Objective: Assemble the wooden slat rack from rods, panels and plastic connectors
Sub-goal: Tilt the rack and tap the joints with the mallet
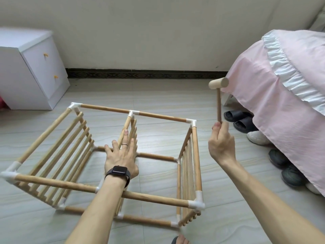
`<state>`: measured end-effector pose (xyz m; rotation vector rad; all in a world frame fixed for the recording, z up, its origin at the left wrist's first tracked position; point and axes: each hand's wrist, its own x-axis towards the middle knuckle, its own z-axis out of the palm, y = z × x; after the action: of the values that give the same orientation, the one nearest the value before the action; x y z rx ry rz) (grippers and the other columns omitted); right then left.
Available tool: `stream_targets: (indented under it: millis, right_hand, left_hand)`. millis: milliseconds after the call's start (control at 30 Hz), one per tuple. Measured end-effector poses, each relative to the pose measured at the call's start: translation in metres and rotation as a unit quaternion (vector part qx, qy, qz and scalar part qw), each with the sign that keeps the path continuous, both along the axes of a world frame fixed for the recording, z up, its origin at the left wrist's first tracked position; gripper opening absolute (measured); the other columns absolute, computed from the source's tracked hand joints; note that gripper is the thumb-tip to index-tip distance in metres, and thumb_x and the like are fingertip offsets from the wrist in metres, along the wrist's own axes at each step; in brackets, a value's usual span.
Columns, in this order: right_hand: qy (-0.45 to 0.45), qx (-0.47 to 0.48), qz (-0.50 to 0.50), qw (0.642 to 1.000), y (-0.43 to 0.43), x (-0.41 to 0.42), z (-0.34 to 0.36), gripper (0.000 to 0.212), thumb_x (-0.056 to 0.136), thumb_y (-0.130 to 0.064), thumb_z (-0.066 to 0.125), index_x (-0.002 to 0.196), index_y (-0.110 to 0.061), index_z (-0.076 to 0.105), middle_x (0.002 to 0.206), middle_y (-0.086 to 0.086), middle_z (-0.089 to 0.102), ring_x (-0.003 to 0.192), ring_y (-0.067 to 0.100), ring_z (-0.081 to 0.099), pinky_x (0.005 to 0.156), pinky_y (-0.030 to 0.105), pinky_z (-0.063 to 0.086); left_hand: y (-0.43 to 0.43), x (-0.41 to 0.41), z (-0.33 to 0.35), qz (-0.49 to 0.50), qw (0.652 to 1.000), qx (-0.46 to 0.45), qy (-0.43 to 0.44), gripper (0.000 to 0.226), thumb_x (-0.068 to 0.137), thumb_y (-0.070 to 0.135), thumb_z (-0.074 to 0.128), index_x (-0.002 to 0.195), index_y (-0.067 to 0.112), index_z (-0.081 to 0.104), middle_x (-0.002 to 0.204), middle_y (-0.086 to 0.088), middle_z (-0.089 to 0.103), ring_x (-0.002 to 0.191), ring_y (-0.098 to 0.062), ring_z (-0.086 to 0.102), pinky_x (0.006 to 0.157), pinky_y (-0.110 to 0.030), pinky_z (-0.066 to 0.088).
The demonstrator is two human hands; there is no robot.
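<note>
Rack (154,199) stands on the tiled floor (158,95), centre of view – a box frame of wooden rods joined by white plastic connectors (196,204) at the corners and mid-spans, open on top. Slat panels sit upright at its left end, right end and across the middle (131,127). Left hand (121,155), with a dark watch (118,171) on the wrist, reaches down into the frame; the forearm crosses over the near top rod. Its fingers (126,138) are straight and spread apart against the middle panel – cannot tell whether they actually touch it. Right hand (221,143) is raised to the right of the rack, well apart from it, fingers clamped round the lower end of a wooden mallet (219,103); handle near vertical, head uppermost. White drawer cabinet (35,67) at far left by the wall. Bed with a pink frilled cover (281,103) at right, dark slippers (241,118) and shoes (288,173) on the floor beside it
</note>
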<state>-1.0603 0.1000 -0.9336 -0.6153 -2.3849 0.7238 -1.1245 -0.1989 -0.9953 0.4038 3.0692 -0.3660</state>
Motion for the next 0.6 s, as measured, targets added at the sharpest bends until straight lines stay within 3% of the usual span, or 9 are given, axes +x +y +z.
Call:
stream_targets:
  millis: [100,133,233,267,300,367,400,533,600]
  right_hand:
    - [-0.234,-0.007,0.015,0.972,0.004,-0.002,-0.003,0.046,0.109,-0.040,0.019,0.101,-0.010,0.054,0.082,0.007,0.062,0.080,0.032,0.058,0.069,0.042,0.044]
    - [-0.238,-0.009,0.019,0.971,0.007,-0.002,-0.003,0.048,0.109,-0.040,0.020,0.100,-0.010,0.057,0.086,0.007,0.063,0.083,0.032,0.058,0.073,0.043,0.045]
    - [-0.042,-0.021,-0.004,0.999,0.003,0.002,-0.004,0.043,0.109,-0.043,0.022,0.095,-0.016,0.053,0.068,-0.002,0.058,0.062,0.020,0.054,0.055,0.033,0.035]
    - [-0.038,-0.014,-0.007,0.999,0.001,0.003,-0.005,0.042,0.109,-0.044,0.021,0.095,-0.016,0.050,0.066,-0.002,0.056,0.060,0.021,0.053,0.053,0.032,0.033]
    - [-0.090,-0.012,-0.003,0.996,0.000,0.002,-0.006,0.043,0.109,-0.043,0.019,0.096,-0.015,0.049,0.068,0.001,0.055,0.064,0.025,0.055,0.056,0.034,0.037]
    - [-0.264,-0.021,0.011,0.964,0.000,0.002,-0.007,0.047,0.109,-0.041,0.018,0.096,-0.012,0.053,0.083,0.007,0.058,0.083,0.033,0.057,0.074,0.043,0.047]
    - [-0.284,-0.040,0.018,0.958,0.002,0.004,-0.008,0.049,0.109,-0.039,0.019,0.093,-0.010,0.056,0.090,0.008,0.061,0.088,0.032,0.056,0.079,0.043,0.047]
    - [-0.179,-0.126,0.001,0.976,0.000,0.034,-0.018,0.046,0.107,-0.041,0.028,0.084,-0.019,0.061,0.083,-0.001,0.063,0.082,0.022,0.056,0.072,0.038,0.039]
    - [-0.153,-0.195,-0.002,0.969,-0.006,0.057,-0.030,0.044,0.107,-0.042,0.031,0.083,-0.021,0.062,0.078,-0.002,0.063,0.077,0.018,0.057,0.065,0.035,0.038]
  left_hand:
    - [-0.001,0.001,0.000,-0.005,1.000,0.001,0.008,0.089,0.087,0.053,0.045,0.158,0.024,-0.001,0.161,-0.013,-0.029,0.134,-0.041,0.025,0.110,-0.064,0.020]
    - [-0.002,0.001,0.000,-0.007,1.000,0.002,0.010,0.089,0.087,0.053,0.044,0.158,0.024,0.000,0.161,-0.013,-0.029,0.133,-0.041,0.026,0.110,-0.063,0.021]
    - [-0.002,0.000,-0.001,-0.012,1.000,-0.003,0.017,0.089,0.086,0.055,0.044,0.158,0.025,0.001,0.160,-0.014,-0.030,0.133,-0.041,0.026,0.110,-0.062,0.021]
    - [-0.002,0.000,-0.001,-0.012,1.000,-0.001,0.015,0.089,0.086,0.056,0.044,0.158,0.025,0.002,0.160,-0.014,-0.030,0.134,-0.041,0.026,0.111,-0.061,0.021]
    - [-0.003,0.000,-0.001,-0.013,1.000,0.002,0.013,0.089,0.086,0.056,0.044,0.158,0.025,0.002,0.160,-0.014,-0.029,0.134,-0.042,0.026,0.111,-0.061,0.021]
    - [-0.004,0.001,-0.001,-0.016,1.000,0.001,0.016,0.088,0.085,0.056,0.044,0.158,0.025,0.004,0.161,-0.014,-0.028,0.134,-0.042,0.027,0.111,-0.060,0.021]
    - [-0.004,0.001,-0.001,-0.016,1.000,0.001,0.015,0.088,0.085,0.056,0.044,0.158,0.026,0.006,0.161,-0.014,-0.028,0.134,-0.042,0.026,0.111,-0.060,0.020]
    - [-0.002,-0.001,0.005,-0.017,1.000,0.002,-0.021,0.078,0.084,0.057,0.041,0.154,0.029,0.021,0.162,-0.012,-0.025,0.146,-0.044,0.005,0.113,-0.064,0.006]
    - [-0.004,0.001,0.010,-0.036,0.998,-0.002,-0.044,0.069,0.086,0.058,0.038,0.149,0.029,0.034,0.166,-0.011,-0.012,0.150,-0.041,-0.011,0.114,-0.064,-0.006]
